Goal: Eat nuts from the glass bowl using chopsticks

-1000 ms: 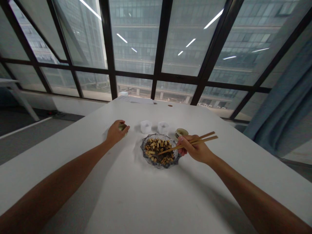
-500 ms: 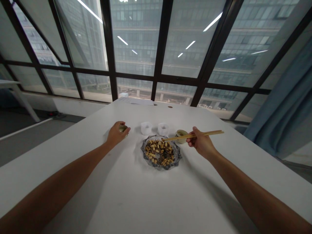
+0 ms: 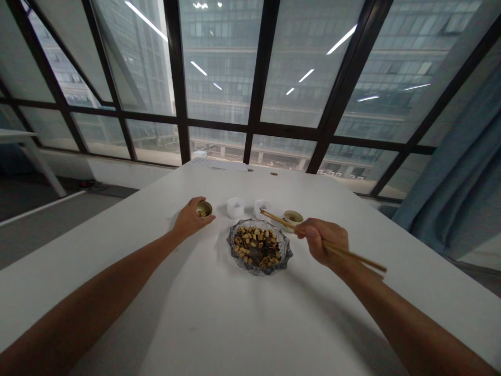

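Note:
My left hand (image 3: 190, 218) is closed around a small olive-coloured cup (image 3: 204, 209), whose mouth faces me and shows a few light bits inside. In my right hand (image 3: 323, 240) I grip a pair of wooden chopsticks (image 3: 354, 255). Their tips are at the right-hand white cup (image 3: 261, 208), with something small and dark at the ends that I cannot make out. Below them stands a scalloped glass bowl (image 3: 287, 257) of pale nuts and dark seeds (image 3: 254, 243). A second olive cup (image 3: 293, 216) sits behind the chopsticks, partly covered by them.
Another white cup (image 3: 235, 208) stands between my left hand and the right-hand white cup. All rest on a white table (image 3: 219, 324). Papers (image 3: 223, 164) lie at its far edge by the windows. A blue curtain (image 3: 450, 172) hangs at the right.
The chopsticks' tips have gone from the glass bowl up to the right-hand white cup, and my right hand has turned and lowered. My left hand has tilted its cup toward me.

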A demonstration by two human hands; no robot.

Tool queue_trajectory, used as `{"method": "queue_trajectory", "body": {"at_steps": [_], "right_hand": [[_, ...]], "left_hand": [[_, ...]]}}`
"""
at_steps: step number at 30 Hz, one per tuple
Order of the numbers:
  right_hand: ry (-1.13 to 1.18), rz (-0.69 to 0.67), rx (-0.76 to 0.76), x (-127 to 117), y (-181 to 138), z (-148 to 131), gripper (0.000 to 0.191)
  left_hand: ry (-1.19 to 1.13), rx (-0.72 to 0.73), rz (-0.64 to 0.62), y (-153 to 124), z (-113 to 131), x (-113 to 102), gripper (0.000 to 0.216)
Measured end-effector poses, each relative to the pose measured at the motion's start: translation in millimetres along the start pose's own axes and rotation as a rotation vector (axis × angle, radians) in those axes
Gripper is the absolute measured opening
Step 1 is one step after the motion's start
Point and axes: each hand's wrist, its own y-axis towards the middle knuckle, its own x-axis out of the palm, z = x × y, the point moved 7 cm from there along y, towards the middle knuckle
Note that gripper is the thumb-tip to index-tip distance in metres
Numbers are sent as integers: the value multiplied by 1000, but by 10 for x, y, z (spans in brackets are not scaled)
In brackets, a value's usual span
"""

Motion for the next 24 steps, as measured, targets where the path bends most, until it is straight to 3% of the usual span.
{"method": "queue_trajectory", "body": {"at_steps": [3,7,10,14,19,24], "right_hand": [[-104,-158,-289,95,-68,-268,31],[-177,-222,-349,148,-64,-291,34],[-208,-191,-277,122,-32,-225,42],[-159,-52,-88,26,6,-121,54],[122,108,193,-34,51,63,57],[330,223,390,-68,91,311,59]], "left_hand": [[21,44,-1,-9,46,0,65],[28,40,-14,-14,38,12,65],[28,3,-19,-12,14,11,63],[35,-69,-16,-8,-10,-11,59],[66,-181,-18,-9,-65,-35,53],[169,-173,-104,93,-127,-70,49]]}}
